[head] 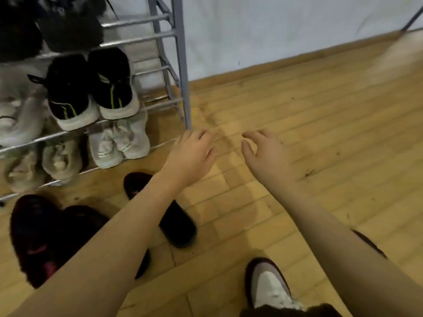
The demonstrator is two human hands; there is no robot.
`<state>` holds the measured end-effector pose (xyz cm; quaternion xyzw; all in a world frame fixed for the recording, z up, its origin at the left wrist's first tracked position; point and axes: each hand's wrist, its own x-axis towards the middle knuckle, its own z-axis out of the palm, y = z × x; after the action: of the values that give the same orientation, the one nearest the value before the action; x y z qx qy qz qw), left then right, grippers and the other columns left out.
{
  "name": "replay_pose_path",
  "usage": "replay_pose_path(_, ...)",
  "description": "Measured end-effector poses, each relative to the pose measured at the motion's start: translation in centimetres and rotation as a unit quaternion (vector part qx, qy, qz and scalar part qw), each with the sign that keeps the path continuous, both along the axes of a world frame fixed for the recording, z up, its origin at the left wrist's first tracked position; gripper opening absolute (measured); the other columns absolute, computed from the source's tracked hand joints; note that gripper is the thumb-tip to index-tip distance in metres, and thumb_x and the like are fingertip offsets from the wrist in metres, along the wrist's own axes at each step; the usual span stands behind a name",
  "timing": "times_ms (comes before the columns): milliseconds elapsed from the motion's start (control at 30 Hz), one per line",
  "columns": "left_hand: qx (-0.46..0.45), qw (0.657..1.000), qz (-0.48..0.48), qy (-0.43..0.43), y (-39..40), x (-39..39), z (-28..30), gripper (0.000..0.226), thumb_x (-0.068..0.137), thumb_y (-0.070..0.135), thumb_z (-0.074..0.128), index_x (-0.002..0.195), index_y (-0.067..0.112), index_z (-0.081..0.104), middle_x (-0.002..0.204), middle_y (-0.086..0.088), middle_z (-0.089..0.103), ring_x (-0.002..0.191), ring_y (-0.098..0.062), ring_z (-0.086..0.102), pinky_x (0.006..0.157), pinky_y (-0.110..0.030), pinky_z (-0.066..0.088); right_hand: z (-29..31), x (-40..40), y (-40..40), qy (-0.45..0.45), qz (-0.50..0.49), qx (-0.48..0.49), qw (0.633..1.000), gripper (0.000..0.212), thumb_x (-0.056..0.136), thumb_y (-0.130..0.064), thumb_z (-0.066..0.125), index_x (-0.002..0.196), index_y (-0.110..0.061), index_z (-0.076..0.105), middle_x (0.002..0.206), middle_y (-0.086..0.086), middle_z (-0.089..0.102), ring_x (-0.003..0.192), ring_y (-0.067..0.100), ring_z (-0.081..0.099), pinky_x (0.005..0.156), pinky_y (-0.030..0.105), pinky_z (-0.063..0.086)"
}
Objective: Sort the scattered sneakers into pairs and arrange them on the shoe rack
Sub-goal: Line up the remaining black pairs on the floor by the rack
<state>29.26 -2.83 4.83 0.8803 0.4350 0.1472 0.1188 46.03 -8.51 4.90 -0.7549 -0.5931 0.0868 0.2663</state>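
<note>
A grey metal shoe rack (180, 65) stands at the left against a white wall. Its middle shelf bears a pair of black sneakers with white soles and green stripes (91, 92). Lower down sit a pair of white sneakers (119, 143) and beige sneakers (59, 159). On the floor in front lie a black shoe (180, 227) and dark sneakers with pink marks (45, 236). My left hand (194, 154) and my right hand (265, 152) hover over bare floor to the right of the rack, fingers loosely curled, holding nothing.
The floor is yellowish wood planks (320, 133), running right to a white wall (274, 30). A foot in a white and maroon shoe (270, 287) stands at the bottom edge. More dark shoes (45, 26) fill the rack's upper shelf, pale ones (16, 117) its left side.
</note>
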Motion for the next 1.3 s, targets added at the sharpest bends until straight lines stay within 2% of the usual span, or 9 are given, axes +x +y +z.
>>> replay_pose_path(167, -0.071, 0.991, -0.112, 0.021, -2.6, 9.6, -6.3, 0.04, 0.094, 0.027, 0.045, 0.132, 0.015, 0.047, 0.132, -0.007, 0.05, 0.12, -0.034, 0.041, 0.1, -0.045, 0.03, -7.8, 6.3, -6.4, 0.019, -0.154, -0.066, 0.986, 0.031, 0.095, -0.034, 0.044, 0.121, -0.024, 0.059, 0.124, 0.0, 0.056, 0.116, 0.024, 0.049, 0.098, 0.039, 0.027)
replay_pose_path(333, -0.113, 0.97, -0.21, 0.046, -6.2, 17.7, -10.3, 0.039, 0.093, 0.027, 0.046, 0.131, 0.016, 0.047, 0.132, -0.006, 0.05, 0.122, -0.032, 0.038, 0.096, -0.041, 0.027, -12.5, 11.3, -12.2, 0.019, -0.271, -0.14, 0.952, 0.039, 0.095, -0.036, 0.043, 0.131, -0.024, 0.05, 0.133, 0.001, 0.049, 0.123, 0.025, 0.042, 0.105, 0.043, 0.022)
replay_pose_path(467, -0.133, 0.95, -0.276, 0.054, -9.2, 22.4, -12.8, 0.038, 0.096, 0.028, 0.04, 0.133, 0.019, 0.045, 0.134, -0.003, 0.048, 0.123, -0.028, 0.035, 0.098, -0.043, 0.027, -14.6, 15.0, -16.9, 0.006, -0.317, -0.199, 0.927, 0.053, 0.09, -0.041, 0.051, 0.139, -0.025, 0.038, 0.143, 0.003, 0.038, 0.132, 0.027, 0.03, 0.109, 0.046, 0.015)
replay_pose_path(600, -0.142, 0.929, -0.335, 0.069, -12.2, 26.3, -15.3, 0.041, 0.097, 0.029, 0.038, 0.137, 0.021, 0.04, 0.138, -0.001, 0.044, 0.128, -0.025, 0.031, 0.103, -0.043, 0.023, -16.1, 17.2, -22.1, -0.049, -0.34, -0.279, 0.897, 0.075, 0.084, -0.05, 0.055, 0.146, -0.025, 0.021, 0.156, 0.008, 0.01, 0.141, 0.033, 0.007, 0.112, 0.051, 0.005)
replay_pose_path(733, -0.121, 0.914, -0.376, 0.087, -15.0, 29.8, -17.2, 0.044, 0.097, 0.034, 0.037, 0.14, 0.026, 0.036, 0.142, 0.003, 0.04, 0.132, -0.024, 0.028, 0.104, -0.042, 0.019, -17.0, 18.5, -25.1, -0.033, -0.366, -0.308, 0.877, 0.086, 0.078, -0.051, 0.057, 0.147, -0.028, 0.01, 0.155, 0.012, 0.005, 0.141, 0.039, 0.002, 0.112, 0.054, 0.003)
replay_pose_path(867, -0.104, 0.904, -0.404, 0.095, -16.7, 30.8, -18.4, 0.043, 0.096, 0.036, 0.041, 0.138, 0.027, 0.04, 0.138, 0.001, 0.047, 0.13, -0.028, 0.03, 0.103, -0.043, 0.016, -17.1, 19.2, -26.0, -0.04, -0.334, -0.321, 0.885, 0.088, 0.077, -0.05, 0.057, 0.147, -0.029, 0.009, 0.154, 0.01, 0.011, 0.139, 0.039, 0.009, 0.11, 0.055, 0.01)
replay_pose_path(967, -0.107, 0.912, -0.392, 0.061, -17.3, 30.3, -18.7, 0.04, 0.093, 0.03, 0.05, 0.132, 0.022, 0.051, 0.129, -0.003, 0.056, 0.123, -0.031, 0.041, 0.099, -0.042, 0.017, -16.9, 19.4, -25.7, -0.062, -0.335, -0.314, 0.886, 0.084, 0.076, -0.05, 0.059, 0.146, -0.027, 0.019, 0.15, 0.013, 0.023, 0.133, 0.04, 0.023, 0.105, 0.055, 0.021)
replay_pose_path(1133, -0.118, 0.935, -0.33, 0.043, -15.1, 28.3, -18.3, 0.037, 0.093, 0.031, 0.048, 0.129, 0.024, 0.053, 0.126, 0.0, 0.058, 0.113, -0.028, 0.049, 0.092, -0.037, 0.021, -16.5, 18.4, -23.2, -0.071, -0.294, -0.267, 0.915, 0.08, 0.069, -0.049, 0.067, 0.14, -0.023, 0.039, 0.141, 0.018, 0.039, 0.122, 0.044, 0.038, 0.096, 0.057, 0.03)
replay_pose_path(1300, -0.13, 0.963, -0.232, 0.036, -10.6, 22.5, -16.4, 0.044, 0.091, 0.037, 0.036, 0.132, 0.027, 0.048, 0.129, 0.002, 0.054, 0.112, -0.023, 0.05, 0.094, -0.034, 0.02, -15.0, 15.3, -17.6, -0.072, -0.21, -0.195, 0.955, 0.075, 0.069, -0.055, 0.053, 0.135, -0.022, 0.046, 0.137, 0.02, 0.046, 0.117, 0.045, 0.044, 0.093, 0.058, 0.034)
